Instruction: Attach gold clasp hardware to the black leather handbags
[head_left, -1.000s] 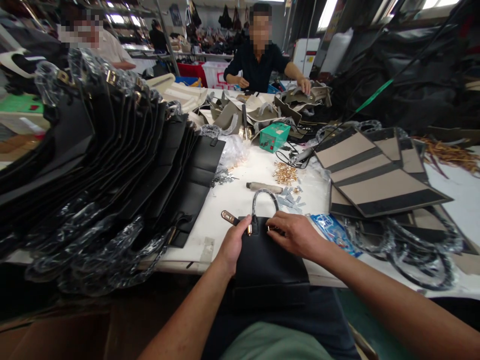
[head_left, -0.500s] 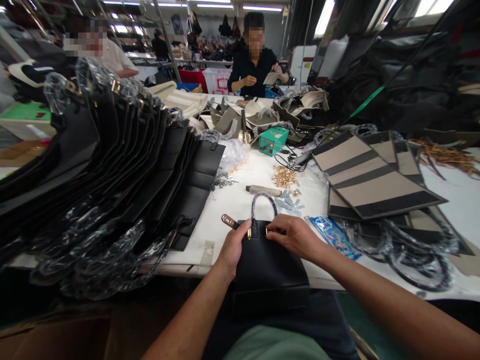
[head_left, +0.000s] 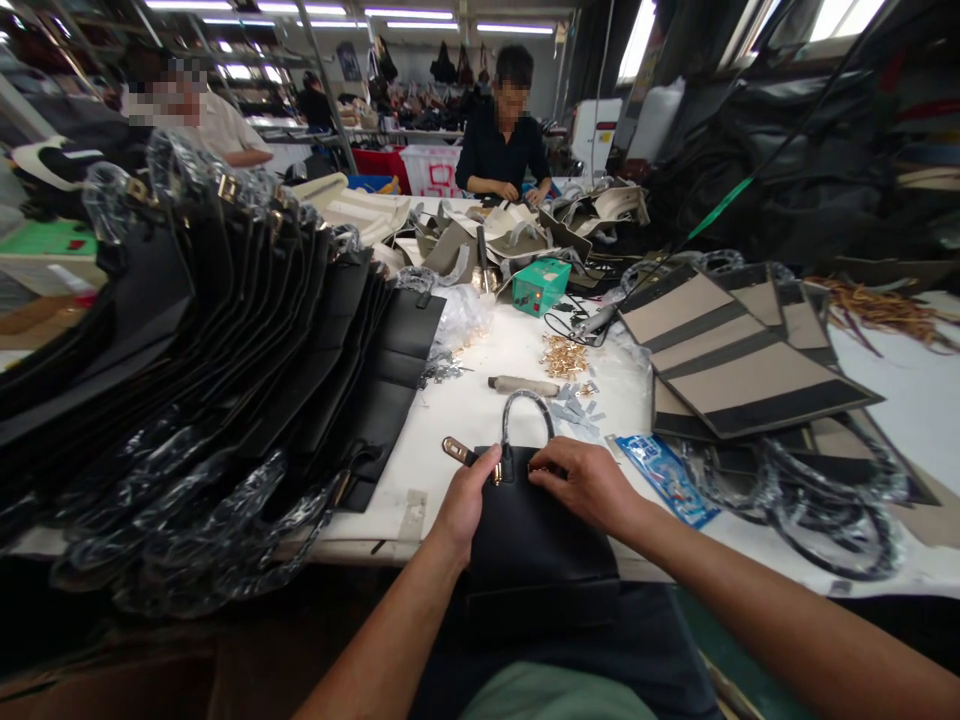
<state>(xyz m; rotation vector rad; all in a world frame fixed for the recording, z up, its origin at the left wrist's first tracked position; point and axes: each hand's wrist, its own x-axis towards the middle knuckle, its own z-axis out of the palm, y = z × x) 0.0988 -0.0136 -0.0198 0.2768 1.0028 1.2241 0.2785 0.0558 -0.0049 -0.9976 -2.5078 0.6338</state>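
Note:
A black bag point(head_left: 540, 540) leans at the table's front edge, its plastic-wrapped handle point(head_left: 525, 397) standing up. My left hand point(head_left: 463, 500) grips the bag's upper left edge, thumb beside a gold clasp point(head_left: 496, 472). A strap with a gold plate point(head_left: 456, 450) sticks out to the left of that hand. My right hand point(head_left: 589, 483) is closed at the bag's top right, fingertips pinched on the front near the handle base; what they hold is too small to make out.
Stacked black bag panels point(head_left: 300, 330) fill the left. Beyond the bag are a grey roll point(head_left: 523, 385), gold hardware point(head_left: 564, 357) and a green box point(head_left: 540, 287). Beige-black panels point(head_left: 757, 370) and a blue packet point(head_left: 667, 478) lie right. A person point(head_left: 506, 140) sits across.
The view has shifted slightly. The gold piece seen at my right fingertips before is now mostly hidden. The person across has lowered both hands to the table.

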